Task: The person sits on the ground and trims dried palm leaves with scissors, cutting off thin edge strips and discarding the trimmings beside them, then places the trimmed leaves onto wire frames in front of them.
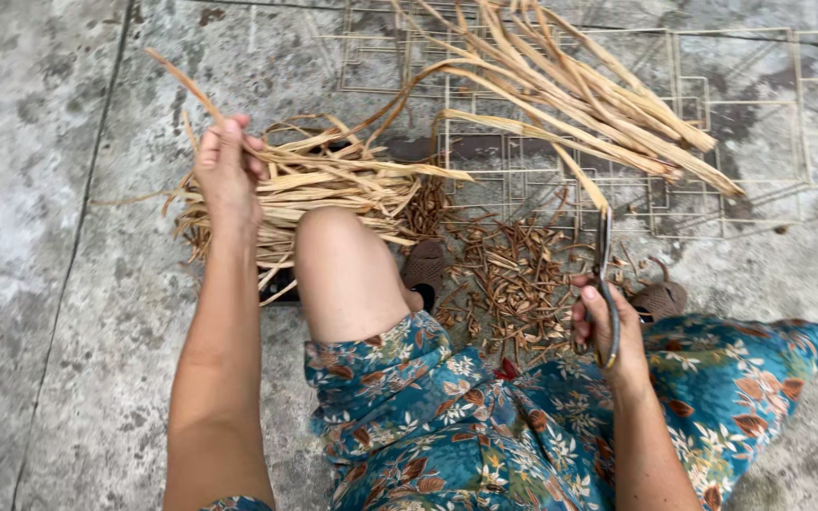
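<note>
My left hand (pixel 227 168) is closed on a thin dry straw-coloured leaf strip (pixel 186 90) above a pile of cut strips (pixel 333 185) on the concrete floor. My right hand (pixel 606 326) grips metal scissors (pixel 604 255), blades pointing up towards a bundle of long dry leaves (pixel 570 95) that fans out to the upper right. One leaf from that bundle hangs down to the scissor tips. Small brown trimmings (pixel 508 284) lie scattered between my knees.
My bare left knee (pixel 343 265) rises between the hands, with blue floral fabric (pixel 485 416) over my lap. A brown sandal (pixel 425 265) and another (pixel 660 298) rest on the floor. A thin wire grid (pixel 740 123) lies under the long leaves.
</note>
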`<control>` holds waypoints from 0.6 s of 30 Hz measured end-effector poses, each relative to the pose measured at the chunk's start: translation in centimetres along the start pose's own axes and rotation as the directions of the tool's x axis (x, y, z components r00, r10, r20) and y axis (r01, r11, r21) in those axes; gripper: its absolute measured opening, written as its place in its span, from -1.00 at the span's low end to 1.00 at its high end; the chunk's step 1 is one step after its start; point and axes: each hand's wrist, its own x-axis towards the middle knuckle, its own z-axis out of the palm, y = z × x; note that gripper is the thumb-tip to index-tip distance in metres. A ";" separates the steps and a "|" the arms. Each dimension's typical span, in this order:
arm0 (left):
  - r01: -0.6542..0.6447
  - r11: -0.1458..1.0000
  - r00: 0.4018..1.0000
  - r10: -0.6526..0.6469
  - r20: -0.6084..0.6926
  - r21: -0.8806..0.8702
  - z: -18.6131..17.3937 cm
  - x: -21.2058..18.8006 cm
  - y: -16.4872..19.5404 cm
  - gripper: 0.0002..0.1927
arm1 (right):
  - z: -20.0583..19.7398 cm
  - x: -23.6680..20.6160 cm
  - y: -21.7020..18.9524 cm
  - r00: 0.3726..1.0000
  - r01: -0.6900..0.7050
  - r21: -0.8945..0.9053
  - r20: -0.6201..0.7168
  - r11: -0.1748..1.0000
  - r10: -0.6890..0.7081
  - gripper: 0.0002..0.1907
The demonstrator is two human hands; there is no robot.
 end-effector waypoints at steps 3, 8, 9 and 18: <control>-0.043 0.996 0.993 0.051 -0.109 0.072 -4.5 2.5 1.5 -0.78 | 0.3 -0.1 0.0 1.000 -0.004 -0.027 -0.029 1.000 0.003 -0.66; 0.056 0.991 0.879 0.009 -0.476 0.121 -9.3 4.3 2.2 -0.75 | 0.6 -0.4 -0.2 0.999 -0.027 -0.005 -0.035 1.000 0.027 -0.65; 0.059 0.988 0.829 0.031 -0.558 0.142 -9.8 4.3 2.2 -0.65 | 0.6 -0.4 -0.3 0.999 -0.030 0.000 -0.039 1.000 0.030 -0.65; -0.002 0.935 1.000 0.004 -0.007 0.356 2.5 3.3 -3.3 -0.69 | 0.6 0.3 -0.2 0.998 0.036 -0.029 -0.049 0.999 -0.038 -0.63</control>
